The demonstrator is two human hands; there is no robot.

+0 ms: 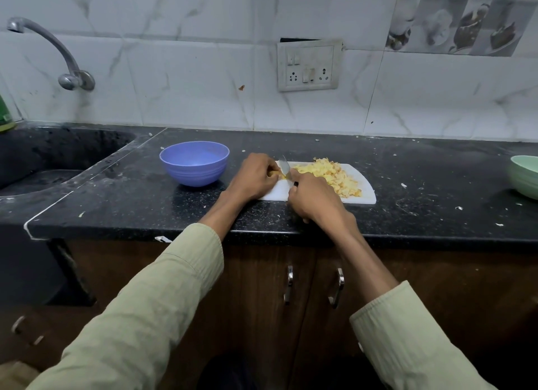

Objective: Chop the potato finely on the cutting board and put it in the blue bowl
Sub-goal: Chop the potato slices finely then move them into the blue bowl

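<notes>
A white cutting board [365,196] lies on the black counter, with a heap of finely chopped yellow potato [332,174] on its far right part. My left hand [256,177] pins a small remaining potato piece [276,174] at the board's left end. My right hand [314,199] grips a knife [285,168], whose blade stands against that piece; the handle is mostly hidden in my fist. The blue bowl [194,162] stands to the left of the board and looks empty.
A green bowl [525,175] sits at the counter's right edge. A dark sink [43,162] with a metal tap [58,58] is at the left. A wall socket [308,65] is behind the board. Potato scraps dot the counter [436,186].
</notes>
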